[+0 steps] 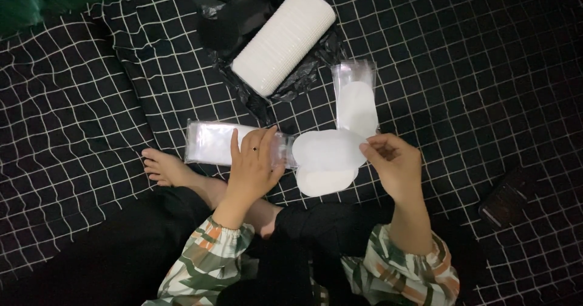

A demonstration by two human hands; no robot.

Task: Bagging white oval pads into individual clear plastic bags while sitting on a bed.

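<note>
My left hand (254, 163) rests on a stack of clear plastic sleeves (209, 142) lying on the black checked cloth, its fingers pressing the sleeves' right end. My right hand (392, 160) pinches the right edge of a white oval pad (328, 149), held between the two hands. Under that pad lies another white oval pad (322, 181). A pad in a clear sleeve (356, 102) lies just beyond my right hand.
A long stack of white pads (285, 39) sits on crumpled black plastic (228, 23) at the top. A dark phone (507, 200) lies at the right. My bare foot (164, 167) and crossed legs fill the near side. Black white-gridded cloth (486, 69) covers everything.
</note>
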